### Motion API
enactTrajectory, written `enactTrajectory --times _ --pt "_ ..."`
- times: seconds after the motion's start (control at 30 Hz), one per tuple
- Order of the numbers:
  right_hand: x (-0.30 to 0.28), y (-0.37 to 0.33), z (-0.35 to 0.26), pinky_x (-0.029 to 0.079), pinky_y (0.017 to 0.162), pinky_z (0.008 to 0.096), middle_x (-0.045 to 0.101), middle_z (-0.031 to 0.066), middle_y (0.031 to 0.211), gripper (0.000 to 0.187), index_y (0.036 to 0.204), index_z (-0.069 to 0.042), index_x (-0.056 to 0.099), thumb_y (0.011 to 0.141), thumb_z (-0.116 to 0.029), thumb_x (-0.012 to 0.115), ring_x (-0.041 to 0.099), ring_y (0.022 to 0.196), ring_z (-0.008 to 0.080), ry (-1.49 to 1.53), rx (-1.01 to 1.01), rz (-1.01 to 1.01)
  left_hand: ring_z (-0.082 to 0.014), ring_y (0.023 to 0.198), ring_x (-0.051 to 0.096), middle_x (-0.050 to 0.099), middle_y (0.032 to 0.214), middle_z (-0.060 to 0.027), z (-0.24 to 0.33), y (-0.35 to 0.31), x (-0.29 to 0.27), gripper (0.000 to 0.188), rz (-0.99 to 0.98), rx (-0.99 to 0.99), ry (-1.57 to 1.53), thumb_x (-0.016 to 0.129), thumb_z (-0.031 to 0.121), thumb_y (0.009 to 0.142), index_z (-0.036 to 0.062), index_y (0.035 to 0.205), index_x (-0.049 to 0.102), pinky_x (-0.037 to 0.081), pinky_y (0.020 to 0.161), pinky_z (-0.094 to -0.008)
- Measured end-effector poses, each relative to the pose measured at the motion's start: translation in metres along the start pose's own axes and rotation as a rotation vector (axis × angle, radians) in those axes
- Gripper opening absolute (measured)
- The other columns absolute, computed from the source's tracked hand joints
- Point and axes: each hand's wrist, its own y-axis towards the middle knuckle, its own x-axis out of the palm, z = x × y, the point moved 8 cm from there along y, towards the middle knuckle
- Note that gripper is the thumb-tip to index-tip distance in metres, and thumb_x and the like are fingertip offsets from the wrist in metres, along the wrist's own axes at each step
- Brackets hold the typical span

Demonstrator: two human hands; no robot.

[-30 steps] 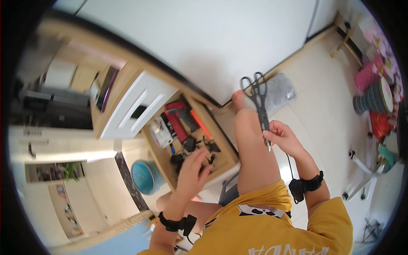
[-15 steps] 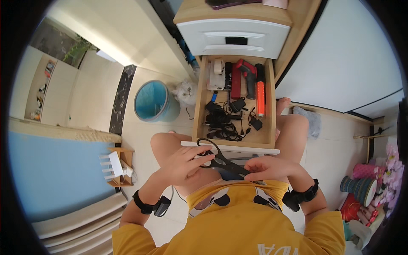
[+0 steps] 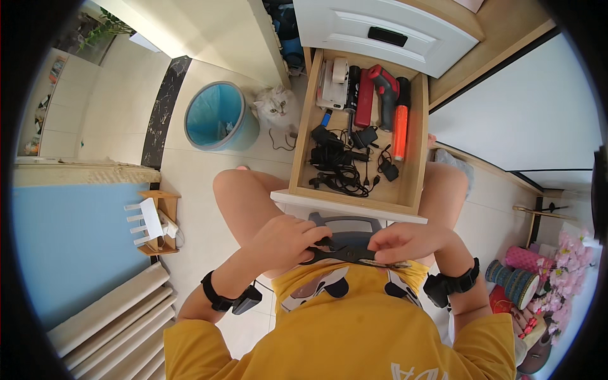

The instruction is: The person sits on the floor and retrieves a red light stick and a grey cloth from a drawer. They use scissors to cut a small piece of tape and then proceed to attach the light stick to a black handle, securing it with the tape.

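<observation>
A pair of black scissors (image 3: 350,254) lies crosswise in front of my yellow shirt, held between both hands. My left hand (image 3: 284,240) is closed round the handle loops, which its fingers partly cover. At the other end, my right hand (image 3: 405,241) pinches the scissors by the blades; a blade tip shows past the fingers. Just beyond my hands stands a pulled-out wooden drawer (image 3: 349,203) with a white front. Inside it are tangled black cables (image 3: 337,166), black adapters (image 3: 365,137), a red-and-black gun-shaped tool (image 3: 384,95) and an orange stick-shaped thing (image 3: 400,132).
A blue bin (image 3: 218,117) with a liner stands left of the drawer, beside a white cat (image 3: 277,107). Above is a closed white drawer (image 3: 380,54). A white router (image 3: 150,220) sits on a small wooden shelf at the left. Pink flowers (image 3: 563,278) are at the right.
My view has shifted, so the drawer sits higher. The scissors have come nearer my shirt and lie more level. My left fingers have closed further round the handles.
</observation>
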Motion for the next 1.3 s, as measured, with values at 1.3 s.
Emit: enactTrajectory --times 1.3 --pt "-0.225 0.129 -0.049 0.045 0.072 0.0293 0.06 0.0121 0.091 0.038 0.103 0.001 0.055 0.079 -0.028 0.054 0.057 0.084 0.0213 -0.445 -0.228 0.9 -0.0164 0.081 0.052 0.056 0.08 -0.0083 -0.048 0.003 -0.001 0.051 0.338 -0.222 -1.345 0.042 0.022 0.089 -0.005 0.128 0.024 0.038 0.08 -0.0275"
